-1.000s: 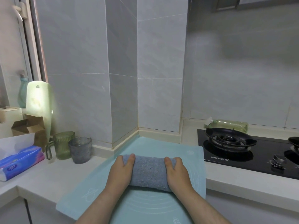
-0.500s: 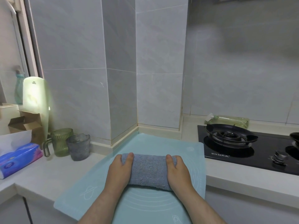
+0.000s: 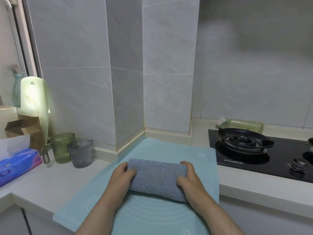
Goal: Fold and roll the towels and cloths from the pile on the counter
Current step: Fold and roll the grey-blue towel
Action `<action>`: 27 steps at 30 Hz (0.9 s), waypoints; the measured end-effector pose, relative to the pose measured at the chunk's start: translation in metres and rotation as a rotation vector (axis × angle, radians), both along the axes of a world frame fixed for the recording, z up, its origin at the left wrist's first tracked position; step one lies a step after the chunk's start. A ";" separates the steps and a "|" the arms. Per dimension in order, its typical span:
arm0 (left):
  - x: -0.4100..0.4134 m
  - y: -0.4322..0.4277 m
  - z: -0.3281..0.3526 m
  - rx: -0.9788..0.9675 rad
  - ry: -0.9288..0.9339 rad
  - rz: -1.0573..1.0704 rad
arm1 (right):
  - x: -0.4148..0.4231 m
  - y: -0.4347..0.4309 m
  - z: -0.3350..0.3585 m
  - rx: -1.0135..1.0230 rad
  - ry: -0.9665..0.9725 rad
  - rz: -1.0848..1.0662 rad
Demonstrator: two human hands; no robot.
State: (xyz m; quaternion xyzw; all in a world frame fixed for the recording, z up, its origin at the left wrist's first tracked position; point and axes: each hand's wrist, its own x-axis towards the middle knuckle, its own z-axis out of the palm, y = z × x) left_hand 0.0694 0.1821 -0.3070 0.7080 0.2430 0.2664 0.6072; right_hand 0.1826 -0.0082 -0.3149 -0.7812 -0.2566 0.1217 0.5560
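Both hands have slid from pressing flat on the ends of the towel roll to gripping it, thumbs now curled over its top.

Left hand (image 3: 121, 179) clasps the left end of the grey-blue rolled towel (image 3: 156, 178), fingers bent around it and thumb on top; right hand (image 3: 192, 181) does the same at the right end, fingers wrapped close on the cloth. The roll lies crosswise on the pale blue mat (image 3: 152, 216), which covers the white counter (image 3: 50, 180) in the corner. To the left stand a green mug (image 3: 61, 147) and, just beside it, a grey cup (image 3: 81, 152), with a blue tissue pack (image 3: 17, 164) farther left. To the right is the black stove (image 3: 264, 153), a green bottle (image 3: 243, 124) lying behind it by the wall.
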 end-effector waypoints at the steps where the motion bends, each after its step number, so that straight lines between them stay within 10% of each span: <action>1: -0.002 0.002 -0.001 -0.016 -0.007 -0.024 | 0.000 -0.002 -0.001 -0.018 -0.029 0.002; 27: 0.001 0.020 -0.024 -0.137 -0.084 -0.041 | 0.035 -0.017 -0.005 0.079 0.173 0.216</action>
